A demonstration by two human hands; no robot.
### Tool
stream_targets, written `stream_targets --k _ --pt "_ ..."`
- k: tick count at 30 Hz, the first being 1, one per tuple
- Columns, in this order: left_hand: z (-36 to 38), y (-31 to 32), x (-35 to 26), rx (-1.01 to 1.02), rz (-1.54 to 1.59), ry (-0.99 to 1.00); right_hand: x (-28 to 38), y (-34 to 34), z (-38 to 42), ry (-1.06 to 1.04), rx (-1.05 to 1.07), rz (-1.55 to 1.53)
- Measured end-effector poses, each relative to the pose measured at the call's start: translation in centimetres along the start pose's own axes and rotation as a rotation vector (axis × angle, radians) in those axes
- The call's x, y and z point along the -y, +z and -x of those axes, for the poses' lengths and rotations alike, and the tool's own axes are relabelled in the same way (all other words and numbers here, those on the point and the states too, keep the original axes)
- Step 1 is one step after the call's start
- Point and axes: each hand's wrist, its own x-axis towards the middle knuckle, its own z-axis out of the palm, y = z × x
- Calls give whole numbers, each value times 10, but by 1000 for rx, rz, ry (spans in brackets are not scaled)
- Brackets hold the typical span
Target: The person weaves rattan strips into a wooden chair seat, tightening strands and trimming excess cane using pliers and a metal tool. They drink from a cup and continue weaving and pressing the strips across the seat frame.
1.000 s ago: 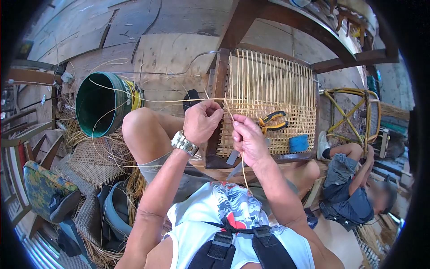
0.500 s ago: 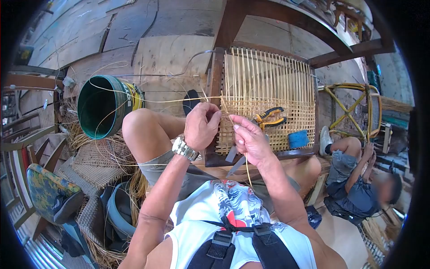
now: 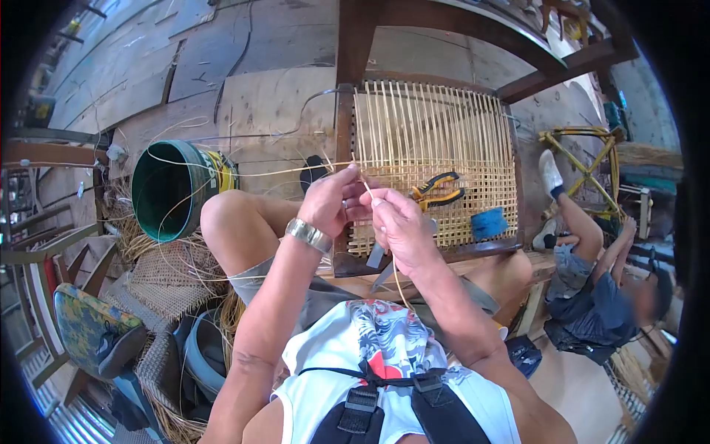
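The wooden floor point(image 3: 277, 100) is spreading widely, and its open part is lying between the bucket and the chair frame, going up to the far left. The dark chair frame point(image 3: 345, 126) is standing in front of the person, and its near rail is running just above the lap. Inside its edges the woven seat point(image 3: 414, 129) is showing long open strips at the far side and a close grid at the near side. To the right, well apart, a co-worker point(image 3: 610, 303) is sitting low. The green bucket point(image 3: 198, 181) is standing near the left knee.

The left hand point(image 3: 330, 200) is reaching over the left rail; its fingers are bending close together at the cane strand, but one cannot tell if they are pressing it. The right hand point(image 3: 399, 222) is pinching the cane strand point(image 3: 367, 190) with thumb and forefinger, the grip being closed, over the near left corner of the seat. The pliers point(image 3: 445, 199) are lying on the seat just beside the right hand, with handles opening. The blue piece point(image 3: 489, 223) is resting near the right front corner, leaving little room to the near rail.
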Motion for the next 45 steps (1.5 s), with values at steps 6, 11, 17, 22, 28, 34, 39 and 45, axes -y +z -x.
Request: stream_targets --k 6,11,17,22,28,34,39,45 --pt "0 17 -9 -137 -87 64 -32 -16 -6 -58 -31 7" --pt "-4 16 -12 -177 -43 33 -40 -17 -6 -120 -54 87" --pt "-5 21 -7 -219 -78 108 -31 -11 0 -243 -66 253" --pt "-7 16 -5 -200 -66 150 -28 -10 4 -208 -46 290" --pt "18 21 -16 -68 77 23 -28 -18 4 -170 -20 249" --pt "8 10 -10 -124 -255 118 -32 -10 4 -467 -137 579" --pt "24 3 -12 -145 -314 138 -27 -26 5 -488 -114 736" --pt "38 -7 -9 -218 -424 159 13 -63 13 -701 -122 1203"
